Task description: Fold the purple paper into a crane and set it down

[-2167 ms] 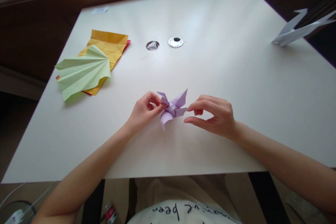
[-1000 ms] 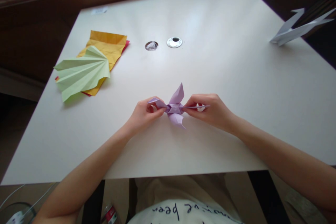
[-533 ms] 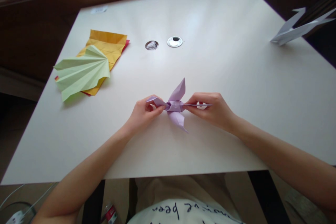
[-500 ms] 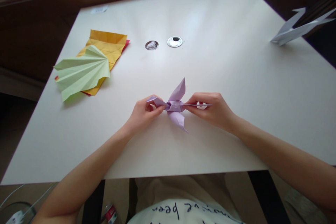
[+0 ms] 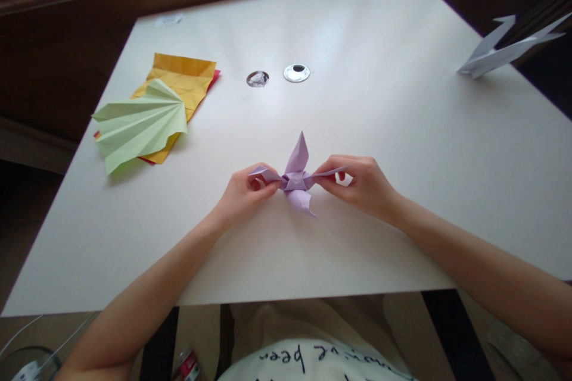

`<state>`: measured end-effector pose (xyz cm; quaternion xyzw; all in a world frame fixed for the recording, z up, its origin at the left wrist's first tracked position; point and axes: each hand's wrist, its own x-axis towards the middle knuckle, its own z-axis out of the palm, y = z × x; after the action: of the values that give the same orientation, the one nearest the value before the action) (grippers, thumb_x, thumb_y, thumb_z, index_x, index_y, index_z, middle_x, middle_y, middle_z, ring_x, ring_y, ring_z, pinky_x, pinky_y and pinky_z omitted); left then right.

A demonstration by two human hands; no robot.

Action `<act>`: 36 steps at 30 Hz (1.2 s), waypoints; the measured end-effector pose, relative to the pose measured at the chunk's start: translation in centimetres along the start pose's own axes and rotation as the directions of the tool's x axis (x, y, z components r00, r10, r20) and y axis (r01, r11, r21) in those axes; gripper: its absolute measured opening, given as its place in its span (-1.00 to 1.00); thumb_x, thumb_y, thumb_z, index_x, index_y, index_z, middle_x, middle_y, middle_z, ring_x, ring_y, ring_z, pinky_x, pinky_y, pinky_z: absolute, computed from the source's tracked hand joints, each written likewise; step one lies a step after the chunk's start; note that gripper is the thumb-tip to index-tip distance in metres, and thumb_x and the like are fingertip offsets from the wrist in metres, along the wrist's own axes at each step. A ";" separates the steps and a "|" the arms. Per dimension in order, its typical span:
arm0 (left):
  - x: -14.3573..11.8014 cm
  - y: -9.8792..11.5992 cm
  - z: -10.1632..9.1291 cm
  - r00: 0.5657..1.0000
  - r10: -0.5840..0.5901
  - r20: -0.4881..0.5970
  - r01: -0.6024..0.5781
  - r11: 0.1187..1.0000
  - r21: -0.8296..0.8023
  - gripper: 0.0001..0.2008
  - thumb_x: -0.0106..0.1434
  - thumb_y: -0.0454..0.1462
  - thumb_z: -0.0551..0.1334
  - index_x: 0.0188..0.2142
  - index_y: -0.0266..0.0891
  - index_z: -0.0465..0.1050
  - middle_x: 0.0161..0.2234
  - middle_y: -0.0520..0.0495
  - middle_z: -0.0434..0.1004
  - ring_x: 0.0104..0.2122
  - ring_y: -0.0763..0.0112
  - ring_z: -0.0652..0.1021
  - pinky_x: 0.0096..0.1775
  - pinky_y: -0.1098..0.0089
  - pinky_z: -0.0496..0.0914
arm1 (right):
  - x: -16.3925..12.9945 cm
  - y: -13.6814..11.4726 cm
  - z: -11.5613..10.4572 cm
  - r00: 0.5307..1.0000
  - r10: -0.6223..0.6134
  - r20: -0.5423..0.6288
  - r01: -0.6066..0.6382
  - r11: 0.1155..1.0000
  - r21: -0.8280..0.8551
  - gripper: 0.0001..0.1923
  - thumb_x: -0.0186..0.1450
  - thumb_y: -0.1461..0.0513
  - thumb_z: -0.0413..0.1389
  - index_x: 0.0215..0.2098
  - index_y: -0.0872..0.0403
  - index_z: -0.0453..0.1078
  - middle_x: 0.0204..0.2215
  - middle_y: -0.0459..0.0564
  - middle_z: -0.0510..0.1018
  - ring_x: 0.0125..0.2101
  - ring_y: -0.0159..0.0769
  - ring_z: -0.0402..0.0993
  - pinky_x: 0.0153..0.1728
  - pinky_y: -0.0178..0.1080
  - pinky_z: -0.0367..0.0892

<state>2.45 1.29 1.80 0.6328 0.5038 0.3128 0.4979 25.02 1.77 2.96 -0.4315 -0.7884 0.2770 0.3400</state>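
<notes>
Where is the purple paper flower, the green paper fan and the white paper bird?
purple paper flower [image 5: 295, 180], head view, on its folded middle between the two hands.
green paper fan [image 5: 140, 125], head view, on the middle of its pleats.
white paper bird [image 5: 491, 56], head view, on its body near the table's edge.

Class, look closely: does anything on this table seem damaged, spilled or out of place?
Nothing stands out. Both hands, left hand and right hand, pinch the purple folded paper flower; the pale green pleated paper fan lies on orange sheets.

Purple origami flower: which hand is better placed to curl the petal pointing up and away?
Probably right. The right hand pinches the flower beside that upright petal; the left hand steadies the opposite petal.
</notes>
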 end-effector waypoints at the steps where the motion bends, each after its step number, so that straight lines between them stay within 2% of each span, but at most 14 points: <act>1: 0.0 0.0 0.0 1.000 -0.001 0.007 0.001 1.000 -0.002 -0.85 0.12 -0.20 0.25 -0.36 -0.25 0.43 -0.42 -0.01 0.50 -0.40 0.43 0.49 -0.40 0.48 0.34 | 0.0 0.1 0.0 1.000 -0.009 -0.007 0.010 1.000 0.011 -0.91 0.17 0.35 0.09 -0.46 0.09 0.43 -0.57 -0.11 0.47 -0.56 -0.48 0.30 -0.55 -0.37 0.20; 5: 0.1 0.3 -0.1 0.999 -0.011 0.049 0.010 1.000 0.010 -0.79 0.11 -0.16 0.27 -0.31 -0.24 0.42 -0.41 -0.01 0.48 -0.49 0.50 0.45 -0.49 0.51 0.30 | 0.1 0.0 0.0 0.999 -0.002 -0.035 0.003 1.000 0.023 -0.93 0.17 0.34 0.09 -0.43 0.10 0.41 -0.51 -0.08 0.50 -0.54 -0.46 0.33 -0.51 -0.35 0.26; 8: 0.0 0.4 -0.3 0.997 0.008 0.079 -0.008 1.000 0.003 -0.78 0.11 -0.21 0.27 -0.25 -0.23 0.40 -0.40 0.01 0.46 -0.54 0.57 0.39 -0.53 0.54 0.25 | 0.1 -0.1 0.0 0.999 0.020 -0.041 -0.019 0.999 0.025 -0.94 0.17 0.34 0.10 -0.39 0.09 0.40 -0.47 -0.07 0.53 -0.52 -0.45 0.36 -0.49 -0.35 0.31; 12: 0.0 0.6 -0.4 0.994 0.049 0.099 -0.051 0.998 0.020 -0.83 0.14 -0.31 0.20 -0.23 -0.23 0.40 -0.36 0.00 0.45 -0.49 0.54 0.41 -0.49 0.54 0.27 | 0.0 -0.3 0.1 0.999 0.014 -0.048 -0.013 1.000 0.021 -0.94 0.18 0.34 0.10 -0.37 0.07 0.40 -0.44 -0.07 0.54 -0.49 -0.44 0.40 -0.47 -0.35 0.35; 16: -0.1 0.7 -0.3 0.989 0.109 0.096 -0.118 0.988 0.096 -0.85 0.15 -0.32 0.17 -0.25 -0.23 0.42 -0.32 -0.04 0.46 -0.37 0.46 0.44 -0.43 0.53 0.30 | -0.1 -0.3 0.3 0.994 -0.017 -0.108 0.019 1.000 0.018 -0.89 0.19 0.35 0.11 -0.30 0.06 0.38 -0.45 -0.10 0.55 -0.48 -0.44 0.44 -0.44 -0.35 0.38; 20: -0.1 0.8 -0.2 0.981 0.172 0.088 -0.185 0.965 0.183 -0.86 0.14 -0.35 0.13 -0.32 -0.23 0.44 -0.37 -0.03 0.44 -0.38 0.46 0.43 -0.43 0.53 0.28 | -0.3 -0.1 0.7 0.987 0.019 -0.160 -0.016 1.000 0.019 -0.86 0.18 0.31 0.14 -0.28 0.05 0.33 -0.45 -0.11 0.54 -0.48 -0.42 0.46 -0.46 -0.34 0.39; 24: 0.0 1.0 -0.2 0.991 0.135 0.018 -0.136 0.978 0.160 -0.86 0.15 -0.34 0.12 -0.32 -0.24 0.44 -0.35 -0.01 0.48 -0.37 0.46 0.45 -0.41 0.52 0.30 | -0.4 0.0 1.0 0.976 0.047 -0.211 -0.043 0.999 0.027 -0.87 0.15 0.27 0.18 -0.39 0.06 0.28 -0.47 -0.11 0.51 -0.50 -0.42 0.44 -0.47 -0.32 0.38; 28: 0.1 0.8 -0.1 0.994 0.101 -0.048 -0.092 0.985 0.149 -0.86 0.19 -0.24 0.16 -0.32 -0.23 0.45 -0.33 -0.01 0.51 -0.38 0.46 0.46 -0.39 0.50 0.31 | -0.4 0.1 0.8 0.985 -0.033 -0.168 0.033 0.999 -0.002 -0.90 0.16 0.32 0.16 -0.47 0.07 0.31 -0.46 -0.07 0.50 -0.48 -0.41 0.42 -0.47 -0.32 0.36; 32: 0.1 0.3 0.0 0.988 0.148 -0.032 -0.138 0.965 0.222 -0.87 0.18 -0.28 0.16 -0.34 -0.22 0.47 -0.36 -0.01 0.49 -0.39 0.46 0.44 -0.42 0.51 0.28 | -0.3 0.2 0.6 0.988 -0.104 -0.115 0.101 0.995 -0.026 -0.90 0.18 0.36 0.10 -0.42 0.06 0.41 -0.43 -0.04 0.51 -0.47 -0.42 0.42 -0.47 -0.32 0.36; 36: 0.0 0.0 0.2 0.979 0.199 -0.031 -0.183 0.943 0.277 -0.87 0.17 -0.32 0.14 -0.35 -0.22 0.48 -0.39 0.01 0.46 -0.45 0.50 0.39 -0.44 0.51 0.25 | -0.3 0.3 0.7 0.990 -0.114 -0.079 0.114 0.993 -0.014 -0.86 0.19 0.36 0.05 -0.40 0.06 0.45 -0.42 -0.02 0.52 -0.45 -0.39 0.44 -0.45 -0.30 0.37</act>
<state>2.63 1.26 1.74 0.7318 0.4928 0.3056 0.3582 24.71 1.59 2.20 -0.3980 -0.7989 0.2360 0.3842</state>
